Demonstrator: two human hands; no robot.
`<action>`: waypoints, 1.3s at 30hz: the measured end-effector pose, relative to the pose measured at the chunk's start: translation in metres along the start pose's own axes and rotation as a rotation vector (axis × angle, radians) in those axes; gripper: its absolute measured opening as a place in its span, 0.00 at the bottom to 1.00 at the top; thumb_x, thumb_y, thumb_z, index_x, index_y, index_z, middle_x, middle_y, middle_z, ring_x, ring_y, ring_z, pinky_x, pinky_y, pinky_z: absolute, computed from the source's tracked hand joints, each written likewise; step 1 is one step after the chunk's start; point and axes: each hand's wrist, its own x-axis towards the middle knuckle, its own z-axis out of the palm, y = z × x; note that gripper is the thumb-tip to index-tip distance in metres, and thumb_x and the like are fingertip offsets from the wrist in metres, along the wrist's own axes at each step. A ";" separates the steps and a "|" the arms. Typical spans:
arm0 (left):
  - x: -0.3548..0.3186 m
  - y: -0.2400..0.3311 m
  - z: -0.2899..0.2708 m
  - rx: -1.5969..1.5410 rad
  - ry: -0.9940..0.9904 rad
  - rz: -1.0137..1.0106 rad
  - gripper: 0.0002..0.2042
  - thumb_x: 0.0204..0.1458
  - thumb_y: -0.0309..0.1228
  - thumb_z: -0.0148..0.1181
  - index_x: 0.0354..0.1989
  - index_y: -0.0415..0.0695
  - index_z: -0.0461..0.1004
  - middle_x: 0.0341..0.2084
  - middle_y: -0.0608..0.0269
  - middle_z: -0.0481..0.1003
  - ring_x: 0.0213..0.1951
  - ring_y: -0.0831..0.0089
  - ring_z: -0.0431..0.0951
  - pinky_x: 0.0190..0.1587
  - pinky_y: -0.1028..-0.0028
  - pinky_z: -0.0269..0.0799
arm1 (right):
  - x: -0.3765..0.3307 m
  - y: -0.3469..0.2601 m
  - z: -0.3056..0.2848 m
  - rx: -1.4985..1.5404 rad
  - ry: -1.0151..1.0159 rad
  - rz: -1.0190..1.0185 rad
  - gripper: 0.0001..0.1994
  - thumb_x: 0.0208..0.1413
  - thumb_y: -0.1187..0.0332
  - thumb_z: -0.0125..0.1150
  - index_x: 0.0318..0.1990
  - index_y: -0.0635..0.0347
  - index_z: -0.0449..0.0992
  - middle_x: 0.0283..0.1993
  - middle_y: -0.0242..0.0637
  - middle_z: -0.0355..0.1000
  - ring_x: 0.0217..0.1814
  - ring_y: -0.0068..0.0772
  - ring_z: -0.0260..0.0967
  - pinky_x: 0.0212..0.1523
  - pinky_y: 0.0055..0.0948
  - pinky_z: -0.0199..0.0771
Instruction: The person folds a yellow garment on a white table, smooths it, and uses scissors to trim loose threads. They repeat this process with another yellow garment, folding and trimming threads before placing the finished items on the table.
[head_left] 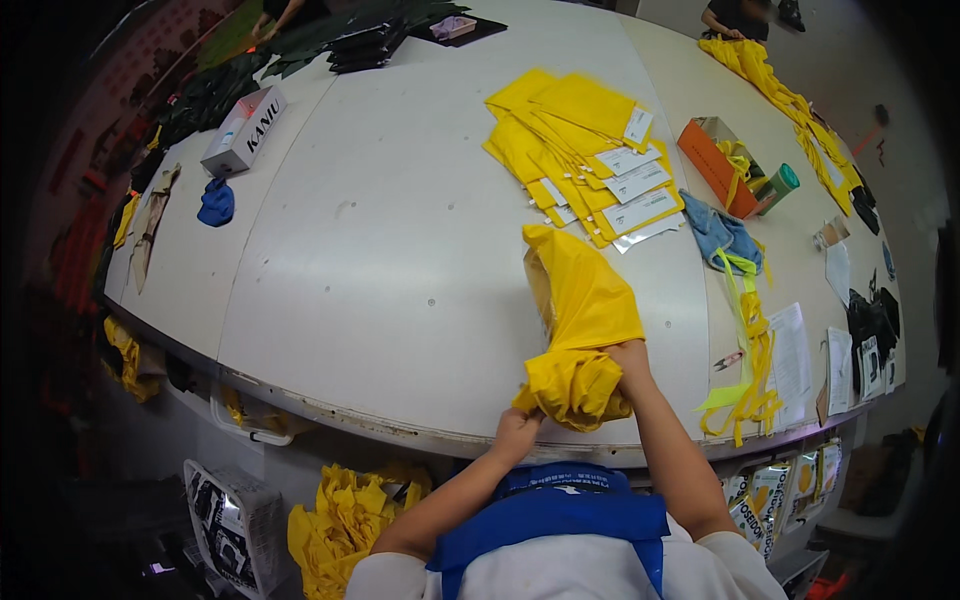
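Item: yellow garment, thin plastic-like fabric, partly rolled. Position: on the white worktop, at its near edge, right of centre. Long axis: runs from the near edge away toward the far edge, the loose flat end lying farthest from the person, the bunched roll nearest.

Left hand: at the near-left underside of the roll, fingers clenched into the fabric at the worktop's rim.

Right hand: on the right flank of the roll, fingers closed on the bundle, slightly farther in from the edge than the left.

Relation: both hands bracket the rolled end; the unrolled length extends away from both, the right hand nearer to it.

Adjacent: stack of folded yellow packets with white labels, beyond the garment toward the far edge; blue cloth and orange box toward the right edge.
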 end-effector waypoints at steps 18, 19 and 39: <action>0.034 0.001 -0.005 -0.616 -0.227 -0.430 0.36 0.48 0.24 0.58 0.64 0.44 0.44 0.59 0.56 0.59 0.60 0.66 0.62 0.59 0.69 0.61 | -0.005 -0.018 0.010 -0.935 -0.164 -0.495 0.18 0.51 0.65 0.51 0.49 0.61 0.72 0.50 0.47 0.70 0.53 0.50 0.66 0.55 0.36 0.64; 0.036 -0.001 -0.006 -0.646 -0.271 -0.432 0.36 0.47 0.22 0.55 0.65 0.45 0.45 0.60 0.57 0.58 0.60 0.66 0.62 0.59 0.68 0.61 | -0.007 -0.022 0.014 -0.950 -0.154 -0.648 0.18 0.50 0.65 0.52 0.49 0.61 0.73 0.49 0.46 0.71 0.52 0.49 0.66 0.55 0.36 0.64; 0.019 -0.007 -0.020 -0.452 -0.098 -0.548 0.33 0.48 0.20 0.55 0.64 0.41 0.49 0.57 0.55 0.61 0.59 0.64 0.61 0.60 0.67 0.58 | -0.005 -0.010 0.037 -0.779 -0.433 -0.608 0.24 0.55 0.52 0.52 0.57 0.52 0.66 0.61 0.39 0.63 0.64 0.42 0.56 0.65 0.39 0.50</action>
